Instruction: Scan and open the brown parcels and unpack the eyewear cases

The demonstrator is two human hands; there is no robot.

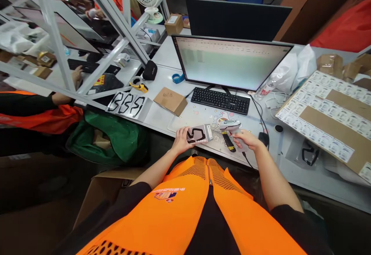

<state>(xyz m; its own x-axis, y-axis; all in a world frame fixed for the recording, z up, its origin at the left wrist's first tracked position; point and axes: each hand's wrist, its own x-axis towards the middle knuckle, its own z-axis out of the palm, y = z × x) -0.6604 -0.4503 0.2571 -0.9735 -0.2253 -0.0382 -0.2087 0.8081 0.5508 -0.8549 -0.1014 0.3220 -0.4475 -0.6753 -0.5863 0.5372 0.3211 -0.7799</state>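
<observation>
My left hand (182,140) grips the left end of a clear plastic packet (199,134) with a black curved part inside and a small white label on its right end. In my right hand (245,140) is a pale barcode scanner (230,125), its head pointing left towards the packet. A cable runs down from the scanner's handle. Just left of the scanner lies a black and yellow utility knife (228,142) on a printed desk mat (199,114). Several similar packets (127,104) with black parts lie in a row on the table to the left.
A keyboard (220,100) and monitor (232,62) stand ahead, with a small brown box (170,101) to their left. A large cardboard sheet (333,112) covered in labels lies right. Metal frame bars (101,73) cross the left side. Another person's hand (77,75) is beyond them.
</observation>
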